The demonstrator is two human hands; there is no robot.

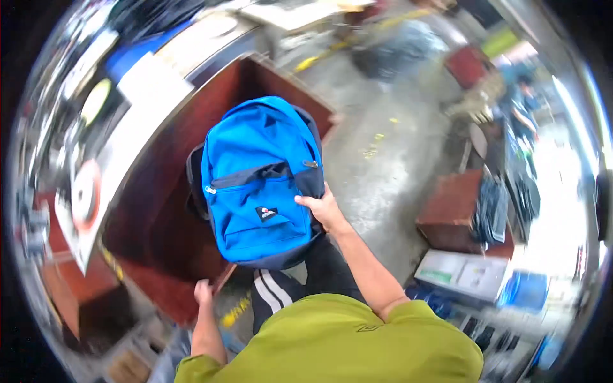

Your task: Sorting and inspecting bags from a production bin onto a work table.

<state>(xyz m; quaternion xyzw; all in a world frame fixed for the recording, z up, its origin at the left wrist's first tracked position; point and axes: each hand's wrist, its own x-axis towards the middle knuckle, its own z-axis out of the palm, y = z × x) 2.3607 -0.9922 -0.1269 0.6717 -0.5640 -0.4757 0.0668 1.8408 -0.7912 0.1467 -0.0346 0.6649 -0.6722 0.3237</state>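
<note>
A blue backpack [258, 185] with dark grey sides, zips and a small patch on its front pocket hangs in front of me, over a large dark-red open bin [150, 210]. My right hand [322, 207] grips its right side, the thumb on the blue front and the other fingers hidden behind. My left hand [204, 292] is low on the left, its fingers curled, beside the bin's near edge. Motion blur hides whether it grips that edge. The backpack covers part of the bin's inside.
A white worktable [137, 121] with machines runs along the left. On the right are a reddish-brown box [450, 210] with dark cloth pieces over it and a white carton [461, 276]. Grey floor [383, 166] lies between. A person [527, 105] is at the far right.
</note>
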